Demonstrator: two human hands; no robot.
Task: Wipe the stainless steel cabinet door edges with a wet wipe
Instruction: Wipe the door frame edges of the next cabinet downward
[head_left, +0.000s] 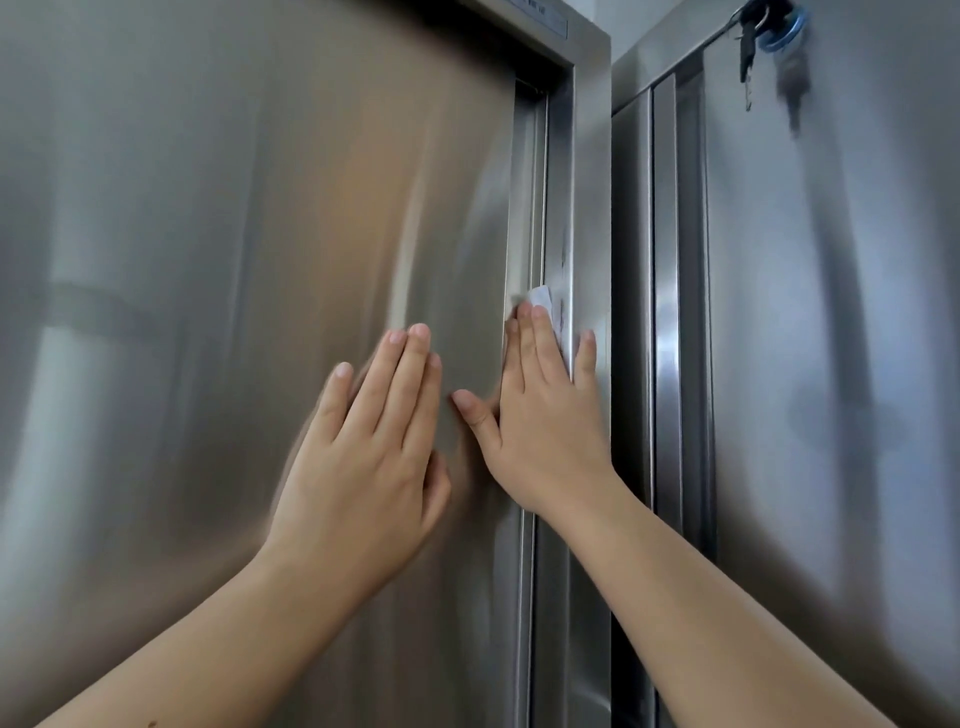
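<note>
A tall stainless steel cabinet door (234, 234) fills the left of the view. Its right edge (524, 208) runs vertically beside the frame (563, 182). My right hand (540, 410) lies flat over that edge, fingers pointing up, pressing a white wet wipe (545, 306) against the metal. Only the wipe's top and right side show past the fingers. My left hand (371, 447) rests flat on the door face just left of the right hand, fingers together, holding nothing.
A second steel cabinet (831, 312) stands to the right, separated by a narrow dark gap (631, 312). A bunch of keys on a blue ring (774, 36) hangs at its upper part. Smudges mark the frame above the wipe.
</note>
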